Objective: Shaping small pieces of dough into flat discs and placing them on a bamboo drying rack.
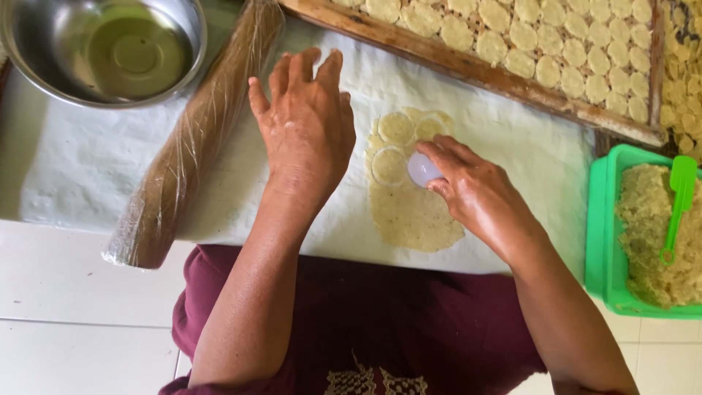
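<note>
Dough sheet (413, 212) lies flat on the white surface (80, 168); three rounds cut at its far end, most still uncut. Right hand (475, 190) grip clamped on a small round cutter (423, 170). Left hand (307, 124) open, fingers apart, just left. Tray (468, 69) beyond nearly full.

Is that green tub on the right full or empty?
Nearly full: the green tub holds a heap of crumbly pale dough, with a green spatula lying on top.

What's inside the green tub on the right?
The green tub holds crumbly pale dough with a green spatula on top. Its bottom is covered.
</note>
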